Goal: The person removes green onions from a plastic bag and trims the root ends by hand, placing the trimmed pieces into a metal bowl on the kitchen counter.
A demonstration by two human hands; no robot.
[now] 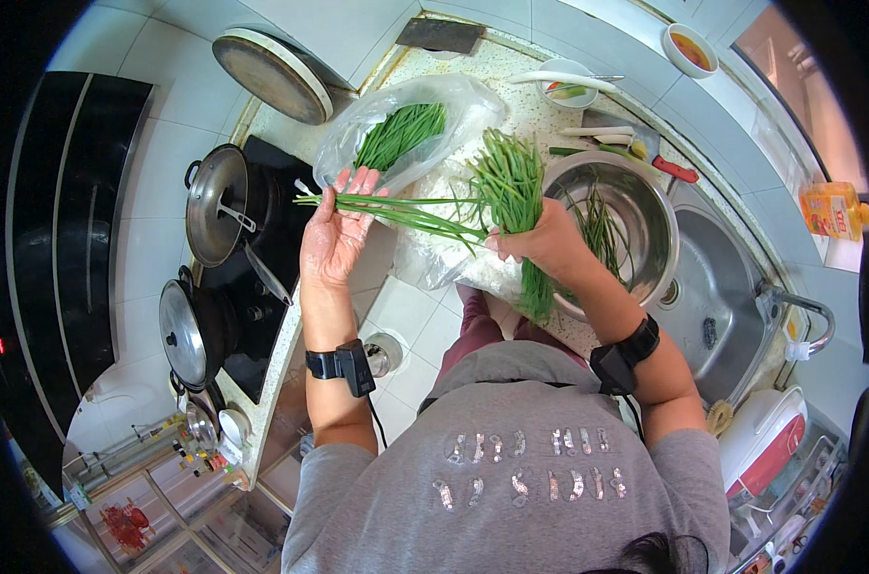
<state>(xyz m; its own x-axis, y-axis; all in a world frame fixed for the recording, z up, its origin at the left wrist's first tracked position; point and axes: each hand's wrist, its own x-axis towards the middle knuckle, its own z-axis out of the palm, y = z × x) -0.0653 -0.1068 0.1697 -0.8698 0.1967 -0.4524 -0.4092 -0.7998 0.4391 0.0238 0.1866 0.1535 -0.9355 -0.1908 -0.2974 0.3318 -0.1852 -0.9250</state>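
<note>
A thick bunch of green chives (pixel 508 179) is gripped upright in my right hand (pixel 549 244), beside a stainless steel bowl (pixel 653 222). Several loose chive stalks (pixel 406 213) stretch from that bunch across to my left hand (pixel 340 237). My left palm faces up with the fingers spread, and the stalks rest across it near the thumb. Whitish residue marks this palm. More chives (pixel 406 136) lie in a clear plastic bag (pixel 470 97) behind the hands. Darker chive strands (pixel 599 229) are inside the bowl.
At left, lidded pans (pixel 219 204) stand on a black cooktop (pixel 262 344). A sink (pixel 721 287) with a faucet (pixel 811 308) is at right. A red-handled knife (pixel 675 170) lies behind the bowl, near a small white bowl (pixel 571 97). On the floor sits a round container (pixel 384 355).
</note>
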